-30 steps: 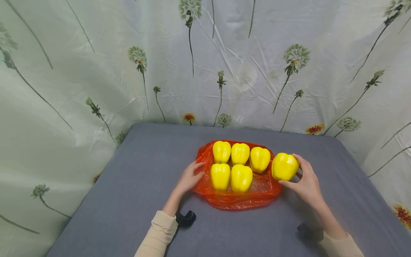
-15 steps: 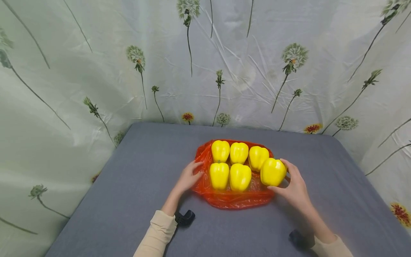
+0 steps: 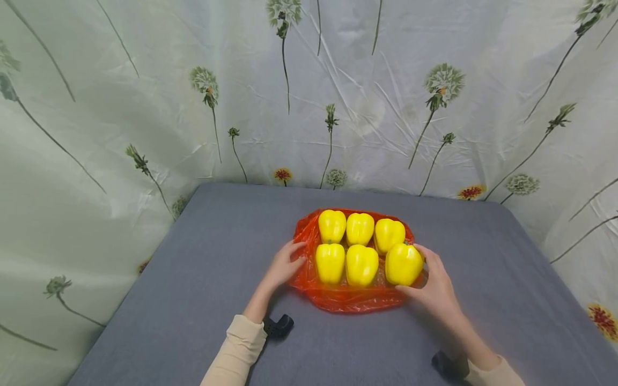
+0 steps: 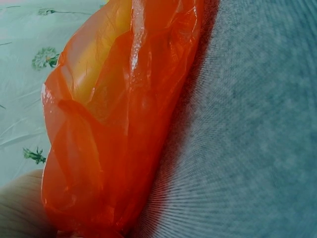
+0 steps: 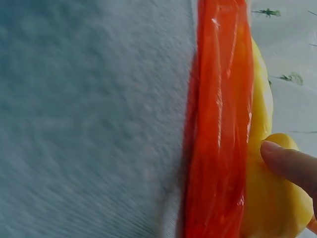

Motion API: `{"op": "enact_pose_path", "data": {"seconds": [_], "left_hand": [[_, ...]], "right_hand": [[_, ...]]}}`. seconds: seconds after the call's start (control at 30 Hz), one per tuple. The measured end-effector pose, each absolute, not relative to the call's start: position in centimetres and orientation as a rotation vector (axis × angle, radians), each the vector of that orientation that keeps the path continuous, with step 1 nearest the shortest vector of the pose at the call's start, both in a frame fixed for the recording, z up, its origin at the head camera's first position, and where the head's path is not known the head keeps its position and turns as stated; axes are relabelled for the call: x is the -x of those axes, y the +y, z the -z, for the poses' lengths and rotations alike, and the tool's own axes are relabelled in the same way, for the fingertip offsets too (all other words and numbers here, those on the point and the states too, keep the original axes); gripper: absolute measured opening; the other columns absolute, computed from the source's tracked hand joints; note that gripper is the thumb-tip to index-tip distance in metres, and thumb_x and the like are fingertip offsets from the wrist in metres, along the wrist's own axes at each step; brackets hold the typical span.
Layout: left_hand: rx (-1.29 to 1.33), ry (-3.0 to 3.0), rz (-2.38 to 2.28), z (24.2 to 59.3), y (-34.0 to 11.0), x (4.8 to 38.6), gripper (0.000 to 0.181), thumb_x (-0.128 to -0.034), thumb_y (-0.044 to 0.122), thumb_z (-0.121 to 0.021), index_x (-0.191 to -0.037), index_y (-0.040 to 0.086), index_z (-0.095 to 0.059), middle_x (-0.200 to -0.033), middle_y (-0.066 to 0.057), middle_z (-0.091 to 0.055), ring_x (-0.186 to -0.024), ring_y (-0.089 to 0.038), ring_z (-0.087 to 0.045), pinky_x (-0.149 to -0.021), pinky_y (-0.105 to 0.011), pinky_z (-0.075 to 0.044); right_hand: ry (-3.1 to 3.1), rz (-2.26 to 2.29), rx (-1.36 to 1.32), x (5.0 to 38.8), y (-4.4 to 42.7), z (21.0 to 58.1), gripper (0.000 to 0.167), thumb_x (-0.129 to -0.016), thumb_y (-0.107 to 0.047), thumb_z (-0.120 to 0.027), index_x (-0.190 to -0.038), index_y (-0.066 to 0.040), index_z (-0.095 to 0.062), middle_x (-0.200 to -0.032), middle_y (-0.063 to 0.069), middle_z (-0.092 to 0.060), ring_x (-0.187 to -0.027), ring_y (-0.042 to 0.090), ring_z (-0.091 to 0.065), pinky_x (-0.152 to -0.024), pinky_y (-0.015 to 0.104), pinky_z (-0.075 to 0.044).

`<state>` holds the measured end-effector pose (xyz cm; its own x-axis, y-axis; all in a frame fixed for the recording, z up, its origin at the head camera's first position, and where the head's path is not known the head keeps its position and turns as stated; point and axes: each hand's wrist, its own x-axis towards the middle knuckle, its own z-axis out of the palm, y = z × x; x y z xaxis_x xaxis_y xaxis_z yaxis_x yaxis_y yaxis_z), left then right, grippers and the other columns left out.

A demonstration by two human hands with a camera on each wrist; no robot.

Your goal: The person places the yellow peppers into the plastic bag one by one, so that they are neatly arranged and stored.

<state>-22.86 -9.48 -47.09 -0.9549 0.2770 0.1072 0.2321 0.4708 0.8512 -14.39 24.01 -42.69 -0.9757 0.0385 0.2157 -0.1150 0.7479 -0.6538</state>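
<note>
In the head view a red plastic bag (image 3: 347, 303) lies mouth up on the table, with several yellow bell peppers (image 3: 331, 264) in two rows inside it. At its right end my right hand (image 3: 436, 287) grips another yellow bell pepper (image 3: 404, 265), thumb on the near side and fingers on the far side. This pepper sits at the right of the near row. The right wrist view shows the thumb (image 5: 290, 161) pressed on the pepper above the bag's rim. My left hand (image 3: 284, 265) holds the bag's left edge; the left wrist view shows the bag (image 4: 114, 148) bunched there.
A grey cloth covers the table (image 3: 232, 230). Behind it hangs a pale curtain (image 3: 309, 134) printed with dandelions. A black wrist device (image 3: 279, 326) shows by the left sleeve, and another dark one (image 3: 449, 365) by the right sleeve.
My right hand has carried the yellow bell pepper leftward and down from outside the bag's right rim to the near row inside. My left hand has stayed at the bag's left edge.
</note>
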Motion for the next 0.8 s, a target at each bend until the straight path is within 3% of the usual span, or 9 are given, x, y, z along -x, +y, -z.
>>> {"op": "enact_pose_path", "data": {"seconds": [0.8], "left_hand": [[-0.426, 2.635, -1.526, 47.19, -9.45, 22.99, 0.044, -0.0911, 0.016, -0.054, -0.134, 0.008, -0.050, -0.147, -0.017, -0.039, -0.134, -0.037, -0.038, -0.108, -0.056, -0.036]], "right_hand": [[-3.003, -1.098, -0.190, 14.27, 23.88, 42.69, 0.097, -0.065, -0.041, -0.081, -0.145, -0.024, -0.029, -0.143, 0.006, -0.038, -0.122, 0.027, -0.041, -0.093, 0.057, -0.048]]}}
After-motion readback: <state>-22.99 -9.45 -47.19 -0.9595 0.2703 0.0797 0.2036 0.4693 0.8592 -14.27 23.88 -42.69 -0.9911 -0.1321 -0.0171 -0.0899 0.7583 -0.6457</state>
